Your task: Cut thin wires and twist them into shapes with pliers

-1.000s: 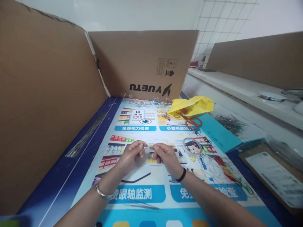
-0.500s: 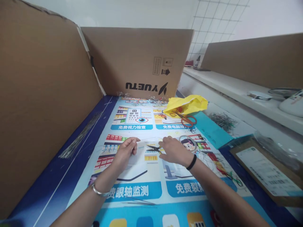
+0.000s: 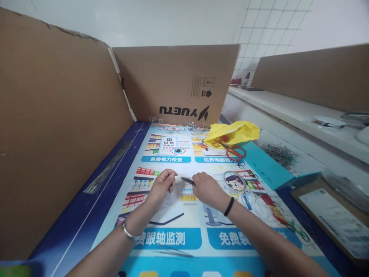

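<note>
My left hand (image 3: 161, 187) is pinched shut on a thin wire I can barely make out, just above the printed poster (image 3: 173, 238) that covers the table. My right hand (image 3: 206, 188) is closed round a small dark tool, seemingly pliers (image 3: 188, 181), whose tip points left toward the left fingers. The two hands are a few centimetres apart at the poster's middle. A silver bangle sits on the left wrist and a black band on the right.
Cardboard walls stand at the left (image 3: 57, 127) and back (image 3: 175, 80). A bundle of thin metal wires (image 3: 108, 167) lies by the left wall. A yellow bag (image 3: 233, 131), red-handled scissors (image 3: 234, 151), a wire heap (image 3: 281, 152) and a labelled parcel (image 3: 334, 219) lie to the right.
My right hand let go of the piece held between both hands, reached to the poster and picked up the dark tool, now pointing it toward the left hand. The left hand stayed pinched.
</note>
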The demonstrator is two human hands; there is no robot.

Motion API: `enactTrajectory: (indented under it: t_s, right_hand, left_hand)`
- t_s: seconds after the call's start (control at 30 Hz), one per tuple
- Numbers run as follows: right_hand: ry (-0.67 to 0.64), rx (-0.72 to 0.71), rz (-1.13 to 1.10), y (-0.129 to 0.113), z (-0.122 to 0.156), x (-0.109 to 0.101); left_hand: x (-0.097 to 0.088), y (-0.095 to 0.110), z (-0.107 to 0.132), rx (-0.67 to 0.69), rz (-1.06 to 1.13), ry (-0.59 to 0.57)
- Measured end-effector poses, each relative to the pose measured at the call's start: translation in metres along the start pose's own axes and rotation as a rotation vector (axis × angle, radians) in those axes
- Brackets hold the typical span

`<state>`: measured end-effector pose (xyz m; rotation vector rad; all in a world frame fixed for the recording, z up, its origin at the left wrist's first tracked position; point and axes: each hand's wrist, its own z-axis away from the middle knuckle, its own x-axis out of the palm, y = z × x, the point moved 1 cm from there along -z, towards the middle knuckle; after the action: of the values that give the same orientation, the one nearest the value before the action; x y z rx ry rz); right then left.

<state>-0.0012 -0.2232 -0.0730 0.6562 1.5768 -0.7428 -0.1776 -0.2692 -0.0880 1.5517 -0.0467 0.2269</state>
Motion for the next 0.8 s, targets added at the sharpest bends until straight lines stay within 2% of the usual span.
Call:
enactTrajectory:
  t_s: [0.1, 0.17, 0.23, 0.3, 0.4, 0.47, 0.63, 0.8]
  right_hand:
    - [-0.002, 0.053, -0.459, 0.006, -0.002, -0.005]
    - [-0.126, 0.028, -0.923, 0.008, -0.002, -0.002]
    - [-0.311, -0.022, -1.366, 0.008, -0.002, 0.005]
    - [-0.435, -0.040, -1.643, 0.008, -0.002, 0.015]
    - [-0.497, -0.048, -1.797, 0.008, -0.002, 0.027]
    - [-0.488, -0.042, -1.837, 0.008, -0.002, 0.030]
    - [-0.430, -0.022, -1.856, 0.008, 0.000, 0.032]
    - [-0.408, -0.035, -1.862, 0.007, 0.002, 0.032]
  left_hand:
    - [0.006, 0.005, -0.011, 0.006, 0.005, -0.034]
    - [0.010, 0.008, -0.019, 0.003, 0.020, -0.065]
    - [0.014, 0.008, -0.025, -0.010, 0.064, -0.090]
    - [0.017, 0.005, -0.029, -0.029, 0.111, -0.116]
    - [0.018, -0.002, -0.029, -0.076, 0.143, -0.175]
    - [0.018, -0.006, -0.027, -0.108, 0.170, -0.209]
    - [0.018, -0.010, -0.023, -0.153, 0.230, -0.229]
    - [0.018, -0.010, -0.022, -0.136, 0.267, -0.242]
